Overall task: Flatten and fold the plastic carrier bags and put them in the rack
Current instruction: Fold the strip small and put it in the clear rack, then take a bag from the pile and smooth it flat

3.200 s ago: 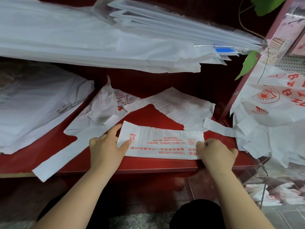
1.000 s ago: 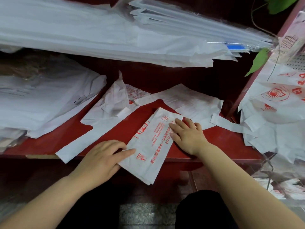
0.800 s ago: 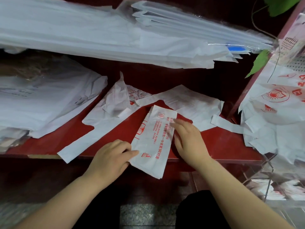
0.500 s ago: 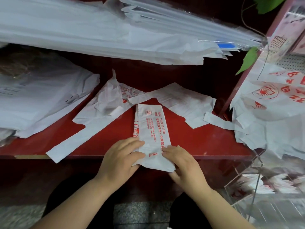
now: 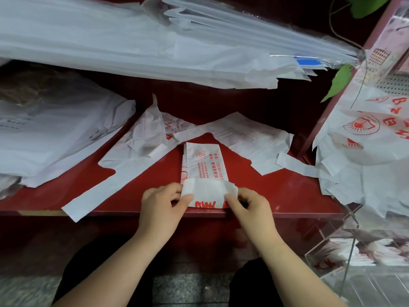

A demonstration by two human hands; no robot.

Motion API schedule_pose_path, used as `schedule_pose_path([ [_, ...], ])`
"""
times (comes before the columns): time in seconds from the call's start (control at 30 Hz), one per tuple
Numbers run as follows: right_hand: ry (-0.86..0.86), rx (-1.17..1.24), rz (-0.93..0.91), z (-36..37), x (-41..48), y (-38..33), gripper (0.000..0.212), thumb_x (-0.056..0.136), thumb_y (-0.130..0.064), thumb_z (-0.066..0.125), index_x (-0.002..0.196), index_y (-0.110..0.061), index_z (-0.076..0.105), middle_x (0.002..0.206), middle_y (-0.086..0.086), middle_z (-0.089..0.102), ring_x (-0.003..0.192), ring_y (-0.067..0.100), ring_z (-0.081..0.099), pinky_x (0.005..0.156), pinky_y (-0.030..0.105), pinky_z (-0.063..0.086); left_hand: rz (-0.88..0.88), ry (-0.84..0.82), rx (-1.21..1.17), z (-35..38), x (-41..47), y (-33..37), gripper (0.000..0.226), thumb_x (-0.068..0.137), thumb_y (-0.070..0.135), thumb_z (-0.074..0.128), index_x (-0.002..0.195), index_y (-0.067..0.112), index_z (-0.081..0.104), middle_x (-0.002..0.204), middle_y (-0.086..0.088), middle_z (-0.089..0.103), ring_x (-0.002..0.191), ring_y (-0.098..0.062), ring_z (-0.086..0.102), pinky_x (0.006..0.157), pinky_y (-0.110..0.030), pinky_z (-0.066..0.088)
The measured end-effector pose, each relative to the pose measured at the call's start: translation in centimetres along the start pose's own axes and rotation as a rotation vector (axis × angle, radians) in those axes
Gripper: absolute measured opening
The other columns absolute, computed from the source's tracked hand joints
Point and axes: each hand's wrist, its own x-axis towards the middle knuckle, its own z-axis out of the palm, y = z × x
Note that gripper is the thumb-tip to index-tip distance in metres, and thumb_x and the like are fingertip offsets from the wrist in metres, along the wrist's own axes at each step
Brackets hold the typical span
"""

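Pinching the near end of the folded carrier bag [image 5: 204, 165] between thumb and fingers, the left hand [image 5: 161, 204] and right hand [image 5: 250, 207] hold that end doubled back over the red print. The bag lies lengthwise at centre frame on the red shelf [image 5: 276, 191], its fold at the front edge. A clear rack [image 5: 354, 251] with folded bags inside stands at lower right.
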Motion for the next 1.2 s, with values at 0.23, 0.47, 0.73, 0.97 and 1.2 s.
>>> schedule_pose_path([
  [0.23, -0.073, -0.239, 0.094, 0.5, 2.2, -1.2, 0.029, 0.088, -0.027, 0.053, 0.077, -0.003, 0.065, 0.074, 0.012, 0.065, 0.069, 0.032, 0.055, 0.056, 0.029, 0.031, 0.027, 0.188, 0.257, 0.7, 0.5, 1.3, 0.028, 0.081, 0.027, 0.068, 0.104, 0.014, 0.065, 0.075, 0.002, 0.068, 0.080, -0.018, 0.058, 0.072, -0.020, 0.013],
  [0.47, -0.072, -0.472, 0.140, 0.8, 2.8, -2.4, 0.026, 0.090, -0.036, 0.050, 0.108, -0.019, 0.058, 0.095, -0.004, 0.066, 0.072, 0.016, 0.052, 0.064, 0.024, 0.033, 0.113, 0.120, 0.436, 0.8, 0.9, 0.8, 0.045, 0.066, 0.024, 0.081, 0.105, 0.008, 0.064, 0.056, 0.002, 0.059, 0.060, -0.024, 0.057, 0.070, -0.033, 0.030],
  [0.73, 0.088, -0.423, -0.309, 1.2, 2.2, 0.3, 0.016, 0.075, -0.016, 0.061, 0.089, -0.009, 0.063, 0.101, 0.008, 0.063, 0.079, 0.025, 0.057, 0.065, 0.033, 0.050, 0.530, -0.003, 0.475, 0.4, 1.6, -0.7, 0.034, 0.069, 0.006, 0.067, 0.102, 0.013, 0.068, 0.104, -0.005, 0.069, 0.103, -0.025, 0.062, 0.093, -0.033, 0.040],
  [0.97, -0.173, -0.433, -0.528, -0.6, 0.8, 1.9, 0.054, 0.096, -0.045, 0.031, 0.092, -0.009, 0.071, 0.103, 0.006, 0.070, 0.098, 0.023, 0.064, 0.085, 0.037, 0.051, 0.631, -0.314, 0.565, -1.3, 0.3, -1.7, 0.067, 0.089, 0.063, 0.019, 0.110, 0.020, 0.066, 0.113, 0.005, 0.066, 0.110, -0.006, 0.051, 0.099, -0.027, 0.027],
  [1.2, -0.263, -0.518, -0.621, -2.2, -0.6, 3.4, 0.051, 0.076, -0.047, 0.049, 0.118, -0.019, 0.046, 0.119, 0.003, 0.063, 0.115, 0.012, 0.045, 0.101, 0.031, 0.037, 0.710, -0.040, 0.406, -0.7, -0.6, -3.0, 0.035, 0.055, 0.010, 0.077, 0.090, 0.010, 0.074, 0.094, -0.002, 0.072, 0.093, -0.011, 0.060, 0.088, -0.025, 0.037],
])
